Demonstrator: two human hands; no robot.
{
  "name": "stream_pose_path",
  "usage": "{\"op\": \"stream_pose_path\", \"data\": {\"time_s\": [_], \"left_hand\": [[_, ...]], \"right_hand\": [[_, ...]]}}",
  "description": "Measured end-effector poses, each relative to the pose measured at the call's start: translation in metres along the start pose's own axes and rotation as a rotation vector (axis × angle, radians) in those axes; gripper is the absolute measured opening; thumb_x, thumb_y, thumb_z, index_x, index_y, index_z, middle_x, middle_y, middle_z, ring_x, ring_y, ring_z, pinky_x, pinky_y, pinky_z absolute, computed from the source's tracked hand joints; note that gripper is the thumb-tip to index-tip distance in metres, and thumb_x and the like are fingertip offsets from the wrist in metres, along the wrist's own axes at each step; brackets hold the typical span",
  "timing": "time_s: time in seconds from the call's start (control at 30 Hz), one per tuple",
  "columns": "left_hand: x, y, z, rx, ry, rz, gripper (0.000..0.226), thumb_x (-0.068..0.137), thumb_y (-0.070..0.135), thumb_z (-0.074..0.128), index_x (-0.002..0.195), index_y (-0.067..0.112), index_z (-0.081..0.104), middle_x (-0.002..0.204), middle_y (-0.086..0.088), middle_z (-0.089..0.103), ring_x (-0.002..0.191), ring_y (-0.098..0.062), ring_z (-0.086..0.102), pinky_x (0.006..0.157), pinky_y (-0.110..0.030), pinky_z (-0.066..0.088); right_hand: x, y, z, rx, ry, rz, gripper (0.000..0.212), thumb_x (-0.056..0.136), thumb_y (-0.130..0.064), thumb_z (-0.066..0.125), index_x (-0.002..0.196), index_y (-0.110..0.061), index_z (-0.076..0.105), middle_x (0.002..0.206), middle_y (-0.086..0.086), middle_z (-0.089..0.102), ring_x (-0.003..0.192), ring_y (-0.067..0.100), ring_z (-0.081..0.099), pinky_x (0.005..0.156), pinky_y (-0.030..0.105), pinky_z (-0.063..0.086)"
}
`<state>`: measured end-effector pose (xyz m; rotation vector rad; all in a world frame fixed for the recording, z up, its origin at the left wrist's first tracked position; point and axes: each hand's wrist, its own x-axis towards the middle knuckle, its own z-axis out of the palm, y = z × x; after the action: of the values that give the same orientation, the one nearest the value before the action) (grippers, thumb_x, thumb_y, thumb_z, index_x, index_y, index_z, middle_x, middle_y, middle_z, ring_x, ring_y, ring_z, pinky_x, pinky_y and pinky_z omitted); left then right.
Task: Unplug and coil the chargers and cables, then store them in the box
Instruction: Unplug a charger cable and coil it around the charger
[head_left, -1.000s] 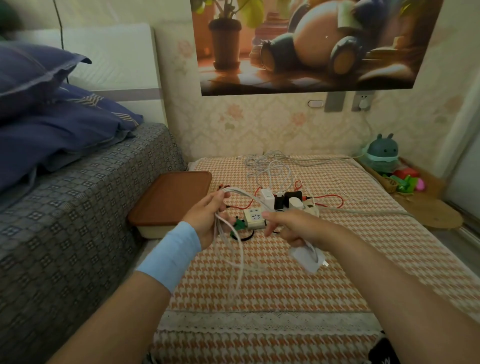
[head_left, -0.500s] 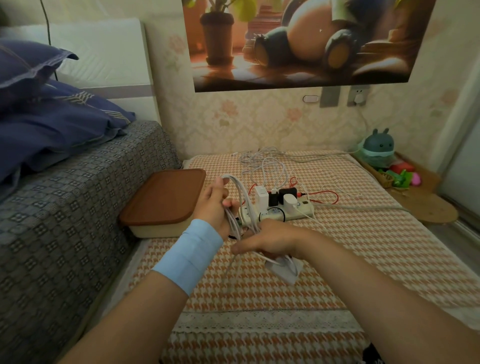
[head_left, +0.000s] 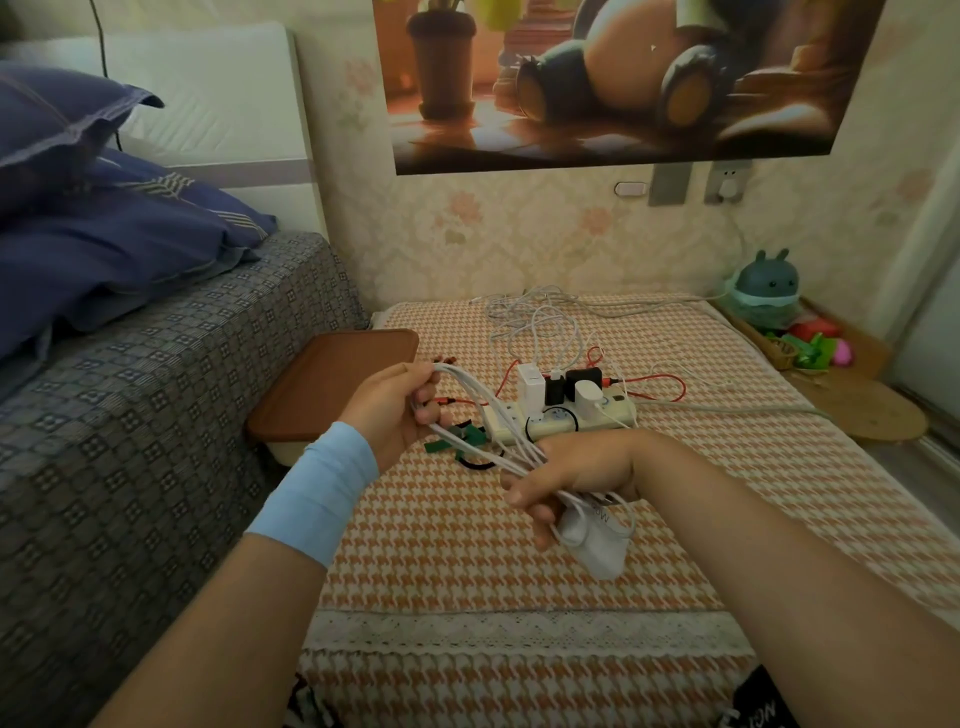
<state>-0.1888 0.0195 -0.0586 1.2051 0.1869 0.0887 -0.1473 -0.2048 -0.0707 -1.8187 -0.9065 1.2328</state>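
My left hand (head_left: 392, 410) grips one end of a looped white cable (head_left: 480, 410) above the checked cloth. My right hand (head_left: 571, 478) holds the other end of the loops, and a white charger block (head_left: 597, 540) hangs below its fingers. Behind the hands lies a white power strip (head_left: 582, 421) with a white charger (head_left: 530, 384), a black charger (head_left: 571, 384) and a round white plug (head_left: 589, 397) plugged in. Loose white cables (head_left: 540, 322) and a red cable (head_left: 660, 384) trail behind it. The cream box with a brown lid (head_left: 337, 384) sits shut at the left.
A bed with a grey patterned cover (head_left: 130, 415) and blue pillows (head_left: 104, 228) runs along the left. A teal toy (head_left: 766, 291), small toys (head_left: 810, 345) and a round wooden stool (head_left: 872, 415) stand at the right. A black cable tie (head_left: 475, 460) lies under the coil.
My right hand swept down and toward me with the charger block, adding loops to the white cable. My left hand stayed put, holding the gathered end.
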Motion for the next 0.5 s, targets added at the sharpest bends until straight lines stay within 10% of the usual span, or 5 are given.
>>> {"op": "stream_pose_path", "data": {"time_s": [0.17, 0.33, 0.5], "left_hand": [[0.003, -0.014, -0.001, 0.616, 0.196, 0.180, 0.016, 0.100, 0.017, 0.050, 0.106, 0.003, 0.057, 0.090, -0.013, 0.058, 0.070, -0.020, 0.062, 0.071, -0.036, 0.058], [-0.014, -0.017, 0.015, 1.581, -0.044, 0.986, 0.056, 0.082, 0.027, 0.061, 0.136, 0.029, 0.048, 0.145, 0.005, 0.043, 0.140, -0.021, 0.032, 0.117, -0.051, 0.020], [-0.012, -0.028, 0.020, 1.997, -0.425, 0.485, 0.092, 0.068, 0.080, 0.055, 0.147, 0.042, 0.028, 0.152, 0.013, 0.037, 0.144, -0.014, 0.028, 0.121, -0.049, 0.006]], "right_hand": [[0.008, 0.010, -0.001, 0.120, 0.105, 0.085, 0.016, 0.106, -0.012, 0.048, 0.116, -0.006, 0.059, 0.056, -0.001, 0.043, 0.053, 0.016, 0.052, 0.058, 0.028, 0.050], [0.012, 0.019, -0.002, -0.039, 0.139, 0.196, 0.014, 0.103, -0.016, 0.057, 0.108, -0.009, 0.067, 0.056, -0.001, 0.043, 0.048, 0.014, 0.039, 0.052, 0.028, 0.036], [0.017, 0.026, -0.007, -0.128, 0.136, 0.238, 0.023, 0.099, -0.019, 0.062, 0.108, 0.001, 0.064, 0.056, 0.000, 0.044, 0.050, 0.017, 0.036, 0.055, 0.033, 0.033]]}}
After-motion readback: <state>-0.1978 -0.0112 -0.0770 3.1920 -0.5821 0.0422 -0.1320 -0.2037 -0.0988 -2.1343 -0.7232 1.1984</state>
